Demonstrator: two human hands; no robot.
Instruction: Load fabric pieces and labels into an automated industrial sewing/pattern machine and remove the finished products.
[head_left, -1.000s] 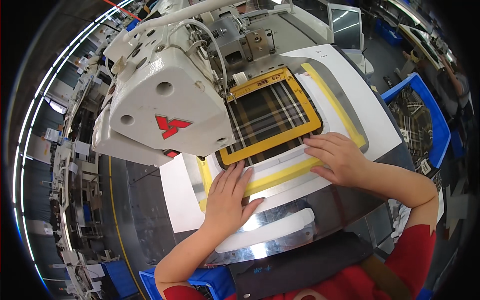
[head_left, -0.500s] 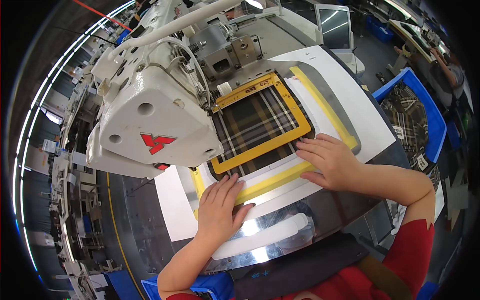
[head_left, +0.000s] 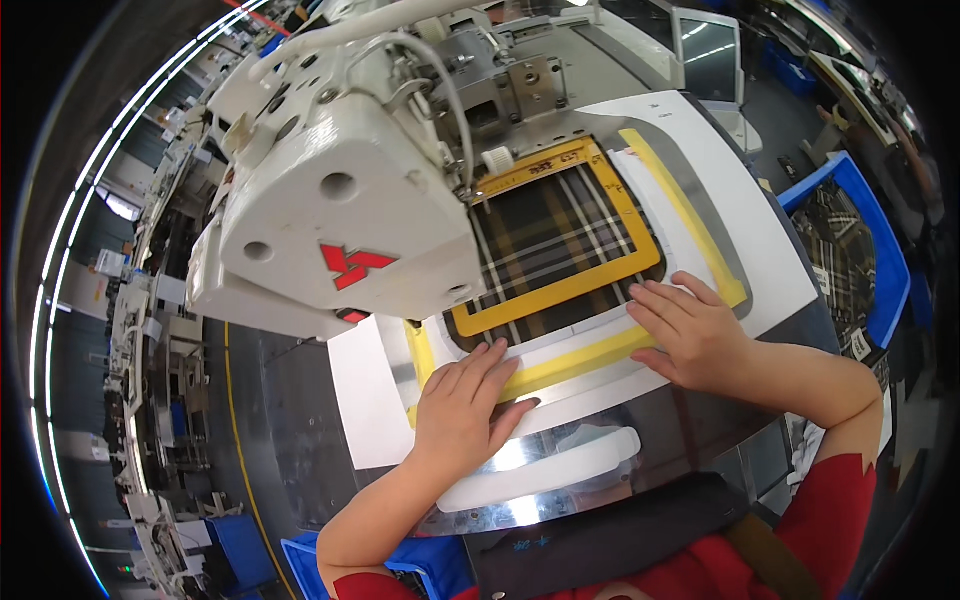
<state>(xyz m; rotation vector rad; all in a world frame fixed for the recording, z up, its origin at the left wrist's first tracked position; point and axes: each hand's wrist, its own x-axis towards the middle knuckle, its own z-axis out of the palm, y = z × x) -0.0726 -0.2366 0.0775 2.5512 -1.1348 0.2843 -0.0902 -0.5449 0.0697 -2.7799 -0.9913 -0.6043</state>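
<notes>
Dark plaid fabric (head_left: 545, 225) with white and tan stripes lies flat under a yellow clamp frame (head_left: 560, 303). The white head of an industrial sewing machine (head_left: 345, 215) overhangs it on the left and hides part of the work area. My left hand (head_left: 463, 408) rests palm down near the fabric's front-left corner, over the yellow tape strip (head_left: 570, 367), fingers stretched out. At the front-right corner, my right hand (head_left: 692, 332) lies flat with its fingers apart, fingertips by the cloth's edge. Neither hand grips anything.
A white sheet (head_left: 775, 270) lies around the work area. A white strip (head_left: 550, 470) lies on the shiny plate in front of me. To the right, a blue bin (head_left: 893, 300) holds plaid pieces; a screen (head_left: 708, 60) stands behind. Another blue crate (head_left: 435, 565) is below.
The whole view has shifted, so machine, cloth and hands appear farther right. My hands stay at the cloth's front corners; the right fingers look slightly more spread.
</notes>
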